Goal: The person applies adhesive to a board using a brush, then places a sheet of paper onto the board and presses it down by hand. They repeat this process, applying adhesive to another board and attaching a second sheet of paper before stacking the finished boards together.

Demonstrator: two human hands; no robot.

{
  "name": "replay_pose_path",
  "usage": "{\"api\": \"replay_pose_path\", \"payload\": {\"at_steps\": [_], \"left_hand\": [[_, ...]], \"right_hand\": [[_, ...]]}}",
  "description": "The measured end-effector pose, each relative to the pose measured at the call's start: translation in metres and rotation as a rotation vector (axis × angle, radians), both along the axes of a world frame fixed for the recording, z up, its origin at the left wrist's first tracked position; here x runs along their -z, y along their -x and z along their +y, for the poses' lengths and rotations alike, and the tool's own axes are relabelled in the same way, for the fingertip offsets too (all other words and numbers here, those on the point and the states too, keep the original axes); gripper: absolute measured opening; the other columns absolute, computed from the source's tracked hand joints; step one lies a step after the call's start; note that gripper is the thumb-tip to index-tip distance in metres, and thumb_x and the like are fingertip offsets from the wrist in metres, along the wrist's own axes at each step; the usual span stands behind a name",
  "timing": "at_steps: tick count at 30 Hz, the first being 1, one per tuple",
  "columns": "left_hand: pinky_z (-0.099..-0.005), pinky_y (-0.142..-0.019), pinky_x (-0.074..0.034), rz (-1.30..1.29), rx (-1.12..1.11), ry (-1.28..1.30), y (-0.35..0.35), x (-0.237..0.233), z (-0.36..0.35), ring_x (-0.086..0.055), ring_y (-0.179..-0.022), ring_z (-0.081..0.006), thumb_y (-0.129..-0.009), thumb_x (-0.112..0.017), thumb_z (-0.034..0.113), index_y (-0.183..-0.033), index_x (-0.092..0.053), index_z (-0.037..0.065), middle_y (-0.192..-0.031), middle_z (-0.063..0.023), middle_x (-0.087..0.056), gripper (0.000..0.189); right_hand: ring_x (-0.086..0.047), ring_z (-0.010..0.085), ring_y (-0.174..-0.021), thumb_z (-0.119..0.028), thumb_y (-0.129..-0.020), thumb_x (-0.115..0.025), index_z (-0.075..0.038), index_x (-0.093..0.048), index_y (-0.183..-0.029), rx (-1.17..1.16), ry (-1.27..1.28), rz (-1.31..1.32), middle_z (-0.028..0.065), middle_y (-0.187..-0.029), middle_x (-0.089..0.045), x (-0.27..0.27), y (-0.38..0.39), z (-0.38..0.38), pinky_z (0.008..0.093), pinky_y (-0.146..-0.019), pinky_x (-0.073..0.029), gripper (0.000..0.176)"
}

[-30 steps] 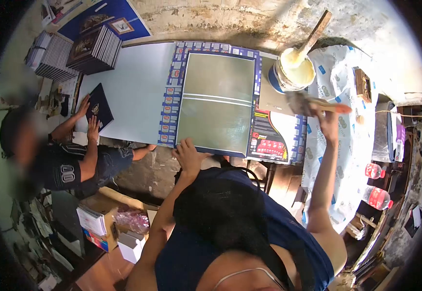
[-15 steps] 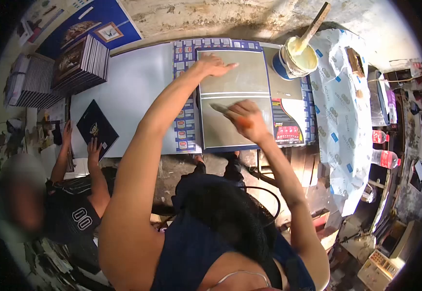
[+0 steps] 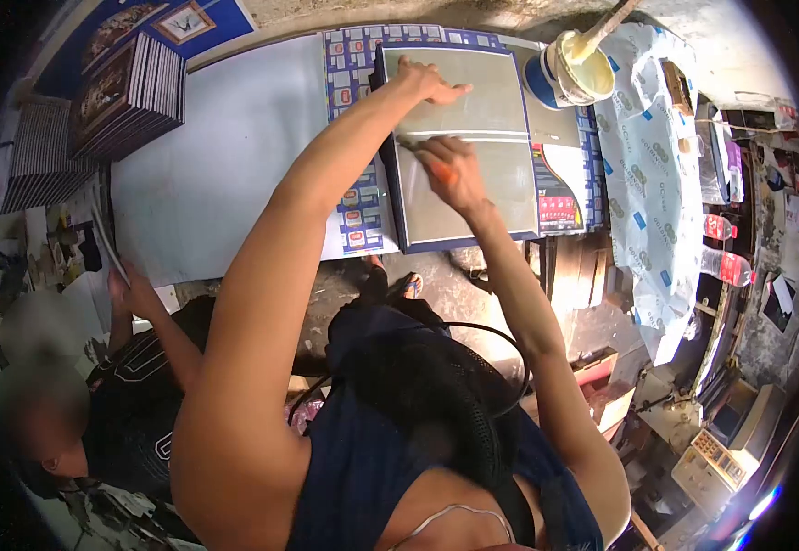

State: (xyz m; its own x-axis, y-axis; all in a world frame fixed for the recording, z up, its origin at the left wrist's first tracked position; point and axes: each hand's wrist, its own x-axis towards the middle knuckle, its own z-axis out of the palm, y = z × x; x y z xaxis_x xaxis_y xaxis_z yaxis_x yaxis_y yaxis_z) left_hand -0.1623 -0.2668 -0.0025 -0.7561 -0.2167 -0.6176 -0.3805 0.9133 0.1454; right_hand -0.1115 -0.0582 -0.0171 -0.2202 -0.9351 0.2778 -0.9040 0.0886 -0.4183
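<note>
Grey boards edged in dark blue, like an open book cover (image 3: pixel 491 193), lie before me with narrow white strips across the middle. My left hand (image 3: pixel 427 84) rests on the upper board near its left side, fingers spread. Over the lower board, close to the white strips, my right hand (image 3: pixel 454 176) is closed around an orange-handled tool (image 3: pixel 443 172). The tool's thin dark end points left; much of it is hidden by my fingers. Printed blue-and-white sheets (image 3: pixel 363 216) lie beneath the cover.
A white-and-blue bucket (image 3: pixel 546 81) of cream-coloured paste, with a wooden stick in it, stands behind right. Stacked framed-picture books (image 3: pixel 133 92) stand at the back left of the white table (image 3: pixel 234 174). At left, a co-worker (image 3: pixel 142 358) holds a thin dark item. Patterned wrapping (image 3: pixel 642 184) covers the right side.
My right hand and its tool have shifted toward the cover's left edge, close to the strips. The co-worker has lifted the dark book cover off the table. My view has tilted down.
</note>
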Motion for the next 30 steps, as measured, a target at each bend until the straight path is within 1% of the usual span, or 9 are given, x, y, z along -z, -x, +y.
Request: {"api": "replay_pose_path", "payload": {"at_steps": [3,7,12,15,18,23,26,27,30], "left_hand": [[-0.0589,-0.116,-0.004,-0.013,-0.004,-0.009,0.004,0.002,-0.002,-0.02,-0.147,-0.0305,-0.091,-0.012,0.071,-0.13,-0.061,0.019,-0.158,-0.0097,-0.024,0.082],[-0.0602,-0.116,-0.004,0.04,-0.078,-0.006,0.003,0.009,0.001,-0.018,-0.147,-0.0318,-0.092,-0.013,0.069,-0.136,-0.056,0.021,-0.158,-0.0105,-0.025,0.078],[-0.0614,-0.115,-0.007,-0.003,-0.162,0.048,0.012,0.009,0.016,-0.022,-0.145,-0.034,-0.093,-0.019,0.067,-0.14,-0.052,0.024,-0.157,-0.0105,-0.026,0.072],[-0.0599,-0.115,-0.008,-0.055,-0.178,0.08,0.016,-0.003,0.028,-0.024,-0.145,-0.0334,-0.093,-0.021,0.066,-0.141,-0.051,0.024,-0.158,-0.0098,-0.024,0.071],[-0.0589,-0.116,-0.01,-0.041,-0.199,0.093,0.013,0.015,0.022,-0.023,-0.145,-0.0324,-0.092,-0.02,0.068,-0.143,-0.047,0.022,-0.159,-0.0087,-0.022,0.074],[-0.0588,-0.116,-0.011,-0.031,-0.236,0.045,0.009,0.01,0.021,-0.02,-0.146,-0.0319,-0.091,-0.018,0.071,-0.145,-0.044,0.019,-0.161,-0.0068,-0.017,0.079],[-0.0573,-0.117,-0.01,0.007,-0.288,0.056,0.013,0.02,0.018,-0.02,-0.146,-0.0318,-0.09,-0.02,0.071,-0.148,-0.038,0.02,-0.162,-0.0062,-0.014,0.08],[-0.0563,-0.117,-0.01,0.029,-0.305,0.053,0.016,0.022,0.011,-0.02,-0.146,-0.0315,-0.09,-0.021,0.071,-0.149,-0.036,0.02,-0.162,-0.0059,-0.013,0.08],[-0.0542,-0.118,-0.01,0.075,-0.334,0.024,0.011,0.032,-0.002,-0.02,-0.146,-0.031,-0.089,-0.025,0.072,-0.151,-0.031,0.02,-0.162,-0.0057,-0.011,0.081]], "right_hand": [[-0.06,0.0278,-0.096,-0.011,-0.074,-0.064,-0.011,-0.069,-0.109,-0.177,-0.072,-0.082,0.0076,-0.11,-0.066,0.017,-0.039,0.025,0.0397,-0.09,-0.046,0.035],[-0.062,0.0258,-0.094,-0.012,-0.075,-0.064,-0.016,-0.071,-0.106,-0.297,-0.216,-0.16,0.0065,-0.104,-0.068,-0.032,-0.072,0.092,0.0394,-0.084,-0.048,0.032],[-0.061,0.029,-0.092,-0.01,-0.075,-0.061,-0.012,-0.07,-0.108,0.079,0.121,-0.067,0.0085,-0.101,-0.068,-0.043,-0.013,0.074,0.0396,-0.077,-0.046,0.034],[-0.06,0.0272,-0.096,-0.007,-0.075,-0.059,-0.01,-0.067,-0.106,-0.18,-0.161,-0.034,0.0088,-0.099,-0.066,-0.006,-0.041,0.09,0.0381,-0.082,-0.045,0.032],[-0.06,0.0259,-0.094,-0.009,-0.075,-0.06,-0.009,-0.067,-0.104,-0.278,-0.185,-0.053,0.0072,-0.097,-0.065,-0.026,-0.092,0.131,0.0379,-0.082,-0.045,0.03],[-0.06,0.0246,-0.095,-0.013,-0.077,-0.061,-0.012,-0.066,-0.108,0.046,-0.045,-0.079,0.0049,-0.101,-0.064,-0.042,-0.075,0.126,0.0379,-0.087,-0.043,0.032],[-0.06,0.0243,-0.097,-0.012,-0.078,-0.059,-0.012,-0.067,-0.109,-0.208,-0.273,0.054,0.0055,-0.1,-0.065,-0.035,-0.081,0.139,0.0385,-0.089,-0.043,0.032],[-0.059,0.024,-0.099,-0.009,-0.077,-0.058,-0.012,-0.067,-0.109,-0.231,-0.326,-0.09,0.0054,-0.097,-0.065,-0.043,-0.079,0.144,0.0385,-0.089,-0.043,0.033],[-0.06,0.0234,-0.099,-0.007,-0.076,-0.06,-0.011,-0.068,-0.108,-0.107,-0.227,0.012,0.0043,-0.1,-0.067,-0.051,-0.049,0.116,0.0377,-0.088,-0.043,0.033]]}}
